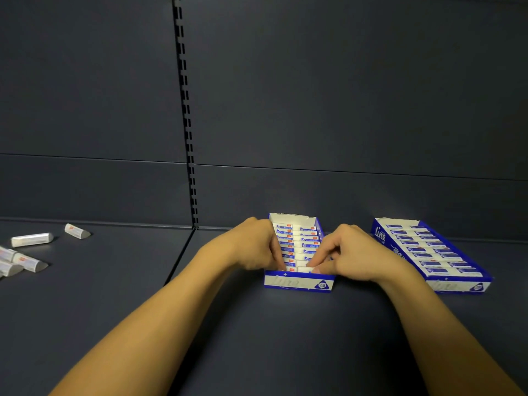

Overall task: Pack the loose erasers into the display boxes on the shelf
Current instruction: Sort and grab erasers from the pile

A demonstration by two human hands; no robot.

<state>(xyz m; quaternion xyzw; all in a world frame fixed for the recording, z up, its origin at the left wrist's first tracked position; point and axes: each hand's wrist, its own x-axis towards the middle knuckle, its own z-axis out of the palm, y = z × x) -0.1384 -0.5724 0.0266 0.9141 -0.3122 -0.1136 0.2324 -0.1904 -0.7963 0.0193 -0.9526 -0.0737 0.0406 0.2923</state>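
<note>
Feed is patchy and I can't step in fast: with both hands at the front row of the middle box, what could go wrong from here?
1. The left hand and right hand press at the front of the middle box; the packed rows look tight, so an eraser could jam or pop up.
2. Pushing could slide the box on the shelf.
3. The loose erasers lie far left, some at the frame edge, and may get missed.

shelf [257, 324] | two display boxes [298, 282] | loose erasers [32, 239] left
</note>
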